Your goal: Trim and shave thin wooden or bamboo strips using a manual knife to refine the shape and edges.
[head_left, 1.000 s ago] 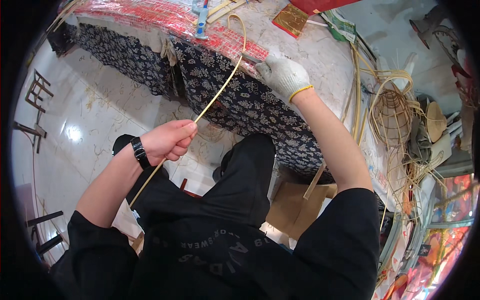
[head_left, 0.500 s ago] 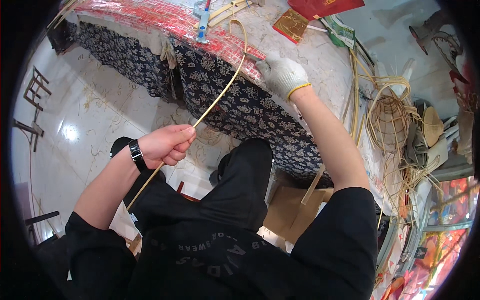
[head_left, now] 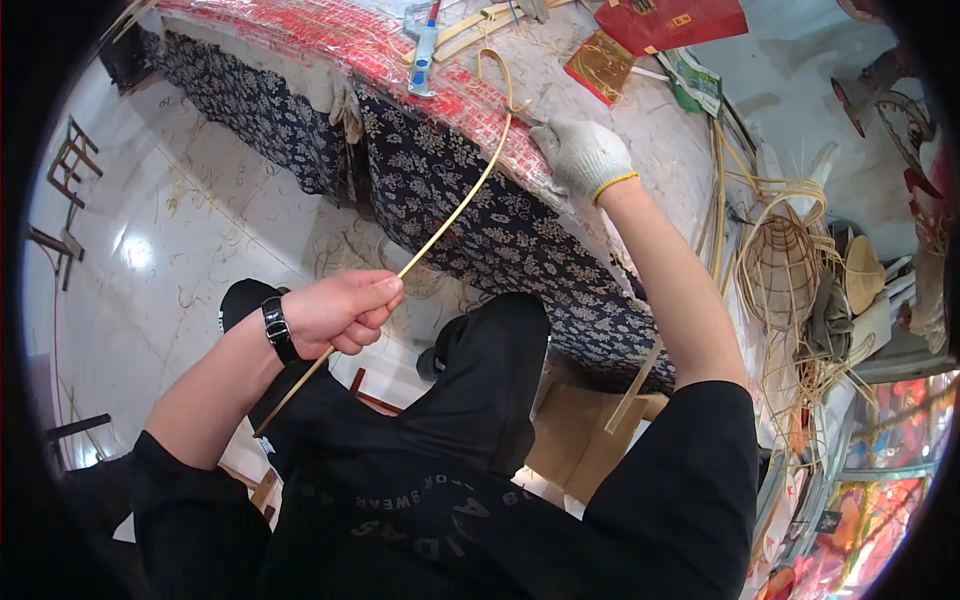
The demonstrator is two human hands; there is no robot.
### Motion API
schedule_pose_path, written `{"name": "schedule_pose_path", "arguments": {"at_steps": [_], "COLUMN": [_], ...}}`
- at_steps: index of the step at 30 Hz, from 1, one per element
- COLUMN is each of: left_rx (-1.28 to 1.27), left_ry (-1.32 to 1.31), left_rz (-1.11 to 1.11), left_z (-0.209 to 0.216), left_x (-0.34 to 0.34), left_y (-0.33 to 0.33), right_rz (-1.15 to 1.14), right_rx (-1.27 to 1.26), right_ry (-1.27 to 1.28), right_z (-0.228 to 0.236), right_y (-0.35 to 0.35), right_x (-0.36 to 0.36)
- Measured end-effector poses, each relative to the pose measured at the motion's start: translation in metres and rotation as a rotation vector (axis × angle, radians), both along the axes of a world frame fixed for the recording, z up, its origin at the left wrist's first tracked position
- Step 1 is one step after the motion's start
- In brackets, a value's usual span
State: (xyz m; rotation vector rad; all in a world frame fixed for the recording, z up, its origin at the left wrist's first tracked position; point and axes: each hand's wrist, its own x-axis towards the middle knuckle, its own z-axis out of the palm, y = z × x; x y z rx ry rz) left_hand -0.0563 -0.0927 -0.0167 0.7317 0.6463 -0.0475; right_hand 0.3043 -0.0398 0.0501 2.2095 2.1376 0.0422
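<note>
My left hand pinches the bamboo strip tight, gloved right hand pins it at the table edge; I'd keep tension even, pulling straight off that edge.

The bare left hand, a black watch on its wrist, was closed around a long thin bamboo strip that ran up from beside the left forearm to the table edge, where it curled into a loop on the tabletop. The right hand, in a white work glove with a yellow cuff, pressed the strip against the edge of the table, which was draped with a dark floral cloth. A woven basket frame and loose cane lay to the right, a blue-handled tool rested on the red-patterned table strip, and the person sat in black clothes above a pale tiled floor.
</note>
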Motion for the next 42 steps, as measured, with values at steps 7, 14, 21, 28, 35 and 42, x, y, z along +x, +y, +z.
{"name": "schedule_pose_path", "arguments": {"at_steps": [7,14,21,28,35,42], "left_rx": [-0.014,-0.037,-0.086,-0.103,-0.111,-0.120], "left_ry": [-0.005,-0.020,-0.037,-0.043,-0.040,-0.032], "left_rz": [-0.011,-0.032,-0.040,-0.041,-0.048,-0.042], "left_z": [0.003,0.005,0.000,-0.002,-0.002,-0.003], "left_x": [0.000,0.000,-0.001,-0.002,-0.001,0.001], "left_y": [0.000,0.004,0.007,0.007,0.009,0.009], "right_rz": [0.007,0.035,0.044,0.161,0.058,0.073], "right_rx": [0.024,0.022,-0.001,0.160,0.030,0.030], "right_ry": [-0.004,-0.007,-0.029,-0.058,-0.068,-0.063], "right_z": [-0.001,-0.007,-0.006,-0.008,0.000,-0.005], "right_y": [0.015,0.030,0.047,0.067,0.075,0.085], "right_x": [0.003,0.012,0.015,0.020,0.017,0.028]}}
